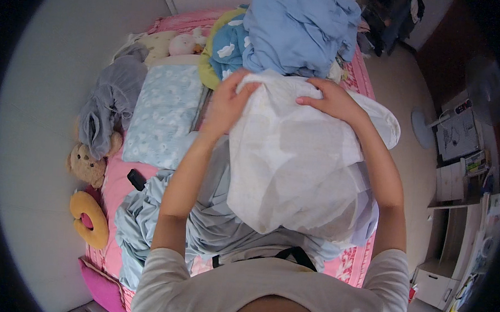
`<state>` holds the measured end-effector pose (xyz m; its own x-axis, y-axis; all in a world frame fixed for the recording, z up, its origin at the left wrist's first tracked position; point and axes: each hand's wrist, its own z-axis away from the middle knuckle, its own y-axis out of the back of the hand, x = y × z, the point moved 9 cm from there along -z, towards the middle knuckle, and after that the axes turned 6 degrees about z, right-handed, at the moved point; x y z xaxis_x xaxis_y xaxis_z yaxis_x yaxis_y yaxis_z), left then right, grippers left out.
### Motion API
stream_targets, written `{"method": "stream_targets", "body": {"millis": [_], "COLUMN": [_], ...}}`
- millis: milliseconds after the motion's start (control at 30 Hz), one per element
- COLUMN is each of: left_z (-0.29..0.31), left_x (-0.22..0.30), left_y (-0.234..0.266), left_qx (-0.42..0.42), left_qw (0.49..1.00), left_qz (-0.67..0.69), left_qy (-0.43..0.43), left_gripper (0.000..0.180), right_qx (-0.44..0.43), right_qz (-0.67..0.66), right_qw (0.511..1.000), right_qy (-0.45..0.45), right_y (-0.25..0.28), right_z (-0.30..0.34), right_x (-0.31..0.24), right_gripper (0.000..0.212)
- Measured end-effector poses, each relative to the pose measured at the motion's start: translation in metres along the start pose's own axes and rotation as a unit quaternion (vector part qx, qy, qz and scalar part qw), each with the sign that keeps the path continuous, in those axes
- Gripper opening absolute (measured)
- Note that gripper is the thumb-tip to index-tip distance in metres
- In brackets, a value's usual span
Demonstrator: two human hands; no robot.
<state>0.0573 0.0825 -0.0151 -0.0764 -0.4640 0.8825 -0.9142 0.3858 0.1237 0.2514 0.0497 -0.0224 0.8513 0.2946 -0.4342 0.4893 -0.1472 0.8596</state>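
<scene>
A large white, partly see-through cloth (295,152), possibly a bag, spreads in front of me over the bed. My left hand (228,102) grips its far left corner, thumb toward the middle and fingertips partly hidden behind the fabric. At the far right edge my right hand (333,98) holds the same cloth, thumb on top. Grey patches show through the cloth's middle and lower part. Beneath and left of it lies a crumpled grey-blue sheet (202,221). A bundled blue quilt (300,32) sits just beyond my hands.
The pink bed (117,192) carries a folded pale-blue flowered quilt (165,113), a grey cloth (110,99), a teddy bear (88,165), an orange neck pillow (85,218), a magenta cushion (102,286) and a small black object (136,179). A fan (424,127) and white drawers (435,287) stand right.
</scene>
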Motion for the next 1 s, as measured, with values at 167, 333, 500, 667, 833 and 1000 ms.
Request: {"method": "stream_targets", "body": {"millis": [167, 333, 500, 667, 833, 1000], "left_z": [-0.055, -0.075, -0.009, 0.072, 0.090, 0.059], "left_x": [0.108, 0.087, -0.099, -0.165, -0.168, -0.173], "left_y": [0.041, 0.002, -0.077, -0.126, -0.134, -0.071], "left_qx": [0.071, -0.023, -0.172, -0.155, -0.212, 0.011], "left_qw": [0.973, 0.992, 0.972, 0.844, 0.902, 0.976], "left_qz": [-0.181, 0.045, 0.065, 0.366, 0.229, -0.079], "left_qy": [-0.126, -0.113, 0.145, 0.358, 0.300, 0.200], "left_gripper": [0.018, 0.033, 0.043, 0.039, 0.033, 0.032], "right_qx": [0.176, 0.417, 0.471, 0.519, 0.507, 0.522], "right_qz": [-0.003, -0.029, -0.047, -0.272, -0.495, -0.395], "right_qw": [0.984, 0.908, 0.878, 0.807, 0.702, 0.748], "right_qy": [0.010, 0.025, -0.078, -0.081, -0.070, -0.113], "right_y": [0.072, 0.155, 0.148, 0.149, 0.135, 0.138], "right_z": [-0.016, 0.010, 0.068, 0.153, 0.176, 0.174], "right_x": [-0.020, -0.013, 0.057, 0.166, 0.201, 0.188], "right_gripper": [0.030, 0.019, 0.021, 0.021, 0.019, 0.019]}}
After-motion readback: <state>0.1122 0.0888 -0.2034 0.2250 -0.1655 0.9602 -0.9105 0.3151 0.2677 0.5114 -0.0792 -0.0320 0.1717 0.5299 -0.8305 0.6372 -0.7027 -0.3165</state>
